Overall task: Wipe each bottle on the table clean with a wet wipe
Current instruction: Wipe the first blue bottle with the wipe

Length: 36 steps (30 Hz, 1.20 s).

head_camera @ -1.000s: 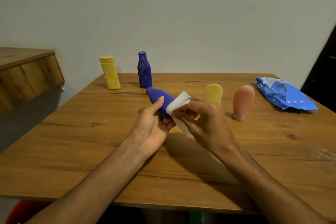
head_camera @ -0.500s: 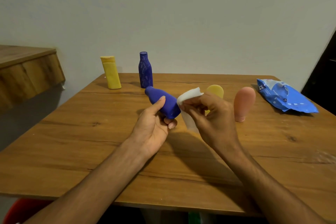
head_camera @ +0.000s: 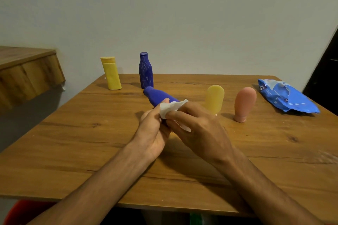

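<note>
Five bottles in the single head view. Plain blue bottle (head_camera: 157,97) held tilted at frame centre, above the bench (head_camera: 91,142), narrow end pointing up-left. Left hand (head_camera: 153,133) clenched around its lower body from beneath, thumb lying along the side. Right hand (head_camera: 199,129) pinching the white wet wipe (head_camera: 171,108), pressed onto the bottle just beside the left thumb.

Change: half a second ago the wipe was lifted off the bottle's wide end, toward the right; now it has swung back onto the body and covers more of the blue surface. Reads as another stroke of the same wipe pass, so this bottle is likely not finished.

Standing upright, untouched: yellow flip-cap bottle (head_camera: 111,73) and patterned blue bottle (head_camera: 145,70) at the bench's far side, left of centre; rounded yellow bottle (head_camera: 214,97) and pink bottle (head_camera: 245,103) to the right, the yellow one partly behind the right hand. Cannot tell which of these are already clean.

Blue wipe pack (head_camera: 285,97) lies at the right edge, well apart from the hands.
</note>
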{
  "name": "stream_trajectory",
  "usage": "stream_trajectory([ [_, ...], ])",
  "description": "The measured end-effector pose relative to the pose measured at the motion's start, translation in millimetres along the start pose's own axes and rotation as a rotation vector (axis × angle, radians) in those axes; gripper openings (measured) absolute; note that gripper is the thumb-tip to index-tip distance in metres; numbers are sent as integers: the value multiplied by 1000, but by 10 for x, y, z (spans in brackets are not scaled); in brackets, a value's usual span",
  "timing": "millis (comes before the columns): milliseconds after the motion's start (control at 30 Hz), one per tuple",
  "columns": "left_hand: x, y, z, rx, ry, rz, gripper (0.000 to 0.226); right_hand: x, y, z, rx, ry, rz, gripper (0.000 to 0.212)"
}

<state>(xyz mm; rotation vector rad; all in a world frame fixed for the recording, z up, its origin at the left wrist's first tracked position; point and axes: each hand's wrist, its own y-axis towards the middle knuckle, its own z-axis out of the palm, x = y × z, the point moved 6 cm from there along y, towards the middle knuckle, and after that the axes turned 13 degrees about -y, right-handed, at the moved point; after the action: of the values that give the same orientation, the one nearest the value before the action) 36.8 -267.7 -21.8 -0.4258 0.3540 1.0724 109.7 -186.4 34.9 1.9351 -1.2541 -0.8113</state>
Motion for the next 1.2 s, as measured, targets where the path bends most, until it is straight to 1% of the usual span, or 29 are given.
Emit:
stream_trajectory([
  [133, -35, 17, -24, -46, 27, 22, 48, -88, -3, -17, 27, 150, 32, 28],
  [200, -50, 13, -1, -30, 61, 28, 35, -222, 3, -50, 10, 236, 118, 24],
  [267, -47, 6, 48, 8, 93, 25, 20, -389, 2, -97, -36, 272, 219, 21],
  [333, -40, -4, 81, 18, 98, 26, 16, -528, -15, -134, -84, 273, 306, 17],
  [400, -30, -25, 97, 17, 91, 28, 16, -584, -16, -163, -122, 264, 343, 17],
  [467, -27, -33, 92, 23, 91, 32, 17, -540, -3, -172, -134, 297, 321, 19],
  [533, -33, -21, 71, 25, 92, 33, 19, -431, 8, -155, -119, 315, 252, 20],
  [633, -31, -10, 25, -5, 62, 3, 26, -262, 13, -76, -22, 342, 137, 22],
  [700, -17, 4, -3, -20, 44, -23, 31, -211, 0, -26, 21, 335, 92, 23],
  [733, -19, 5, -1, -16, 45, -18, 32, -221, -7, -18, 21, 312, 101, 23],
  [800, -55, 14, 22, 12, 76, 27, 29, -302, -13, -36, -7, 273, 174, 22],
  [900, -153, 37, 82, 72, 224, 126, 28, -482, -10, -124, -108, 315, 331, 19],
  [1000, -256, 42, 116, 136, 498, 248, 36, -620, 0, -195, -190, 399, 466, 23],
  [1067, -264, 27, 154, 193, 716, 301, 43, -642, 14, -215, -203, 433, 488, 22],
  [1200, -217, -7, 189, 275, 988, 392, 42, -605, 62, -299, -229, 427, 464, 19],
])
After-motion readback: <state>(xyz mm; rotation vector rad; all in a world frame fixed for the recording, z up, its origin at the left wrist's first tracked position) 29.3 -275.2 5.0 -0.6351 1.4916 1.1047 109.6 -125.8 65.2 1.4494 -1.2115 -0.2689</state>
